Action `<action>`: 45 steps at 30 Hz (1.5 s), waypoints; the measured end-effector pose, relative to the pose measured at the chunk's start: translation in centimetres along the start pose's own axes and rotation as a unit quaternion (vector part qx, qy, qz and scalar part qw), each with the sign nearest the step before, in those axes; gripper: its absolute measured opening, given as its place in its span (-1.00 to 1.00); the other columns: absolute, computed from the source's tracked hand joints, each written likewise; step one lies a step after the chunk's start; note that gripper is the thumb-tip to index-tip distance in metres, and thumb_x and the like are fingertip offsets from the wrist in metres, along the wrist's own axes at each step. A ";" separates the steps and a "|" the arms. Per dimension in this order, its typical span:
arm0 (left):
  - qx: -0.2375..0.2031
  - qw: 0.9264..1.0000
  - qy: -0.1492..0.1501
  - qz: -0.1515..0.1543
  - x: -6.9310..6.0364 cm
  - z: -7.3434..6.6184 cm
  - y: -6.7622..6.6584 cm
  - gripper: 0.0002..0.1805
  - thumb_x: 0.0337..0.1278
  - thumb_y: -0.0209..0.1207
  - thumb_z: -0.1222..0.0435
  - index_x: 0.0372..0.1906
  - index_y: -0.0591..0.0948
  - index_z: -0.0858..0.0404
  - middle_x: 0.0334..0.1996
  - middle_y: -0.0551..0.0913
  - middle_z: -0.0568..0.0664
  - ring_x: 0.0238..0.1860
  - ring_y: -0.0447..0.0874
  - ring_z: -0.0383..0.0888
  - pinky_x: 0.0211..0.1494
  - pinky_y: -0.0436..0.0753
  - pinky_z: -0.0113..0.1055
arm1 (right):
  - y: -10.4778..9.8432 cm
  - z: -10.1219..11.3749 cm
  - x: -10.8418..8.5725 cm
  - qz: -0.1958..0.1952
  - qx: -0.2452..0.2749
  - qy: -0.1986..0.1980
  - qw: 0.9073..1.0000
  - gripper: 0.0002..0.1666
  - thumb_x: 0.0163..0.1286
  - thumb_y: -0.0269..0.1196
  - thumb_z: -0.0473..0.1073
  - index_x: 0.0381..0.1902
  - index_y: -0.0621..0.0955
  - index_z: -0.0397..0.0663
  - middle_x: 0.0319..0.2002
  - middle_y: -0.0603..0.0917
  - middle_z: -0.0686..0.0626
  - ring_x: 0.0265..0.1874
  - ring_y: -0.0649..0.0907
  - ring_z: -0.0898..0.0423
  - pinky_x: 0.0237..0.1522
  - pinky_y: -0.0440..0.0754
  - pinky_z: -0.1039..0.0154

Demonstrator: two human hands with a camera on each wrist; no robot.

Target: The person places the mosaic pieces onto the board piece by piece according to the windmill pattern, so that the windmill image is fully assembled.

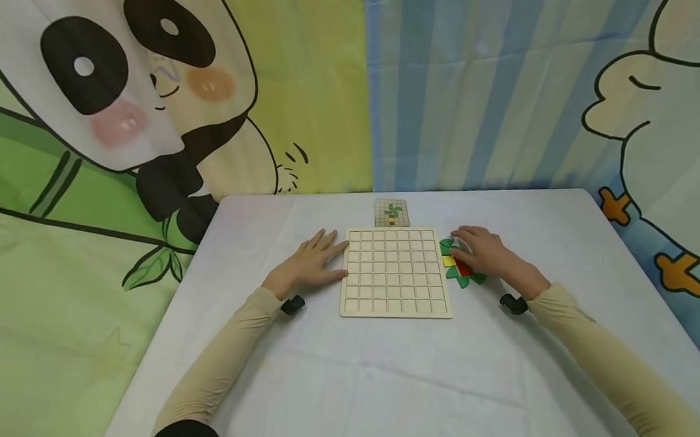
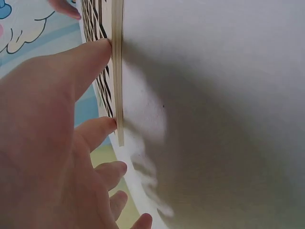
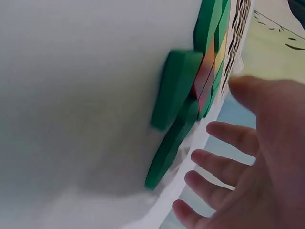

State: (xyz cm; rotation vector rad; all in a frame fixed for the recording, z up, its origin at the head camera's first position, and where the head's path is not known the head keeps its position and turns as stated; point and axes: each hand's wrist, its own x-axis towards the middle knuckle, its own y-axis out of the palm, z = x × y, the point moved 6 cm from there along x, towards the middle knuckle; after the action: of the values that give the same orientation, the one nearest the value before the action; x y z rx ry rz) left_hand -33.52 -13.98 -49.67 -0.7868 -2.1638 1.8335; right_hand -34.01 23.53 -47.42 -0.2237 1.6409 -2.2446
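Note:
A square wooden grid board (image 1: 397, 273) lies flat on the white table. My left hand (image 1: 309, 262) is at its left side with fingers spread, and in the left wrist view the thumb (image 2: 90, 57) and index finger touch the board's edge. Just right of the board is a cluster of flat pieces: green leaf-like ones (image 1: 463, 282), a red one (image 1: 462, 269) and a yellow one (image 1: 448, 261). Over them hovers my right hand (image 1: 484, 254), its fingers apart and loosely bent. The right wrist view shows green pieces (image 3: 176, 88) beside the hand, with nothing gripped.
Behind the board lies a small gridded card (image 1: 392, 213) showing a green plant-like picture above a red and yellow base. Black wrist cameras (image 1: 514, 304) sit at both cuffs. Printed cartoon curtains (image 1: 309, 86) hang around the table (image 1: 378, 383).

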 end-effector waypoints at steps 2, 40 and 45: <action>-0.005 1.000 -0.003 0.005 0.0 0.0 0.0 -0.10 0.33 -0.10 -0.38 0.63 0.00 -0.13 0.66 -0.22 0.03 0.65 -0.43 0.13 0.62 -0.08 0.22 | -0.2 0.5 0.1 -0.017 -0.004 -0.010 1.000 -0.42 0.53 0.16 0.02 0.33 0.49 -0.23 0.41 0.36 -0.40 0.40 0.31 -0.40 0.27 0.30 -0.46; -0.020 0.999 -0.011 0.037 0.0 -0.4 -0.2 -0.10 0.35 -0.09 -0.35 0.64 -0.05 -0.12 0.66 -0.23 0.02 0.65 -0.45 0.10 0.61 -0.02 0.23 | -1.3 0.4 3.0 -0.005 -0.022 -0.020 1.000 -0.60 0.34 0.38 -0.07 0.00 0.69 -0.23 0.21 0.55 -0.34 0.20 0.49 -0.35 0.20 0.49 -0.32; -0.018 0.999 -0.011 0.036 0.0 -0.5 -0.3 -0.10 0.35 -0.09 -0.35 0.64 -0.05 -0.12 0.66 -0.22 0.01 0.65 -0.45 0.09 0.61 -0.01 0.23 | -1.3 0.7 3.1 -0.001 -0.040 -0.033 0.999 -0.68 0.35 0.36 -0.15 -0.01 0.71 -0.21 0.19 0.58 -0.32 0.20 0.50 -0.33 0.25 0.50 -0.25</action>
State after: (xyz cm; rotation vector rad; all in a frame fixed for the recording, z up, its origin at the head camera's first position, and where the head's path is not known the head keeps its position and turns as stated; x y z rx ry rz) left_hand -33.33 -13.62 -49.29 -0.8682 -2.2165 1.8497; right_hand -36.86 22.08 -46.18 -0.3151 1.6982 -2.1510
